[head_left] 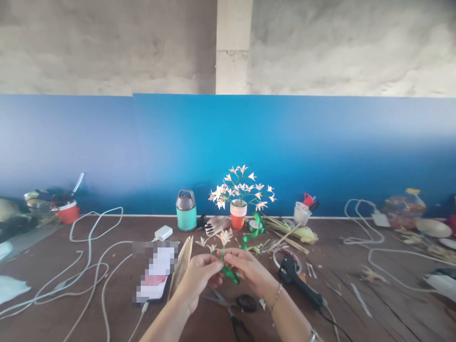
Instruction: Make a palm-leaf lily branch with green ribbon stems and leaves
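Observation:
My left hand [199, 278] pinches the green stem of a small handmade flower spray [225, 237] with pale cream petals. My right hand [247, 266] closes on the same stem from the other side, its fingertips almost meeting the left ones. Green ribbon [231, 274] hangs below the fingers, close to the stem. Under my hands lie black-handled scissors [233, 311], blades spread. A black hot glue gun [299, 280] rests beside my right wrist. Beyond my hands, finished-looking pale flowers [245, 190] stand in stacked red paper cups [238, 219].
Left of my hands lie a phone [156, 273], dried husks [181, 261] and white cables [96, 266]. A teal flask [186, 216] stands at the back. A green ribbon roll [255, 226], straw-like stalks [295, 230] and a white cup of tools [301, 213] sit back right.

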A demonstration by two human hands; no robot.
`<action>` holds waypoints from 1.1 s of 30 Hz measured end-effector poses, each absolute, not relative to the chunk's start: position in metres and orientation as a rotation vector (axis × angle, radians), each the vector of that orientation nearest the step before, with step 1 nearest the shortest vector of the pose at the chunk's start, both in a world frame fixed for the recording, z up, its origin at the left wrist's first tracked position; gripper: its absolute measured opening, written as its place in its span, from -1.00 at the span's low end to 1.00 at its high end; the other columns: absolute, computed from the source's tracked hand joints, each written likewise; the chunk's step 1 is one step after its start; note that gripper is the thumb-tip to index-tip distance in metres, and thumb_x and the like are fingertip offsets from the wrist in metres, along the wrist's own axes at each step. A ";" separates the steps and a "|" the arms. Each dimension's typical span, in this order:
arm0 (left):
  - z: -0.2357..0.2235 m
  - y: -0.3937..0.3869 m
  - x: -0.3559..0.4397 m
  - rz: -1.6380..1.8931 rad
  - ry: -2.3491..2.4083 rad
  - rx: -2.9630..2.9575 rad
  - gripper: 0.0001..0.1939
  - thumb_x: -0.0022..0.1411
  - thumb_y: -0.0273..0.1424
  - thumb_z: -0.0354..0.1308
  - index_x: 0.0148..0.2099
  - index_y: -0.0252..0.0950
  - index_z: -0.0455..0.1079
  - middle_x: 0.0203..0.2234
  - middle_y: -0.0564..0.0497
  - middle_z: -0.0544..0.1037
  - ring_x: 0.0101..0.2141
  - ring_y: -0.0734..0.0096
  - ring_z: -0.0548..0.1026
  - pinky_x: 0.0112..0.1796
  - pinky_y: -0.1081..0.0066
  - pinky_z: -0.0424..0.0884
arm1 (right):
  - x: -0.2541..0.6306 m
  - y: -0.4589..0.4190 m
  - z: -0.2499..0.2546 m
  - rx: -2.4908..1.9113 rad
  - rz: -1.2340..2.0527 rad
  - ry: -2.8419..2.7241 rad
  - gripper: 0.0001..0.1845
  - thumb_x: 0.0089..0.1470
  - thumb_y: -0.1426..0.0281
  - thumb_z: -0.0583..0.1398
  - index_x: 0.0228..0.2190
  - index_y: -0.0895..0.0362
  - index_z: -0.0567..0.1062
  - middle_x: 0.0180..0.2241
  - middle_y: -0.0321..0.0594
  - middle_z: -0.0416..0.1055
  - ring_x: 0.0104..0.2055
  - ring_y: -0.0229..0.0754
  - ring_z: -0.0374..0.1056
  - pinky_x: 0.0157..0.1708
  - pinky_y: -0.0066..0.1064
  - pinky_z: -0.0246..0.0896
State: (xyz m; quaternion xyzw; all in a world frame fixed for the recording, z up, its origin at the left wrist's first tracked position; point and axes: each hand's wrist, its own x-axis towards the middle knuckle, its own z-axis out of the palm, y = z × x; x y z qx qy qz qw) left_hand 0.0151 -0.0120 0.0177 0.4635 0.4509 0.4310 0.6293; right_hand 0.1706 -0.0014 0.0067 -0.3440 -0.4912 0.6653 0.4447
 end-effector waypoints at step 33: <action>0.014 -0.009 0.018 1.116 1.131 1.167 -0.82 -0.12 -0.35 0.20 -0.61 -0.32 0.29 -0.73 0.08 0.41 -0.64 0.48 0.36 -0.54 0.49 0.25 | 0.162 0.000 0.004 -1.046 1.376 -1.391 -0.61 -0.18 0.12 0.26 -0.69 0.17 0.35 -0.73 -0.43 0.12 -0.64 -0.39 -0.04 -0.61 -0.48 -0.22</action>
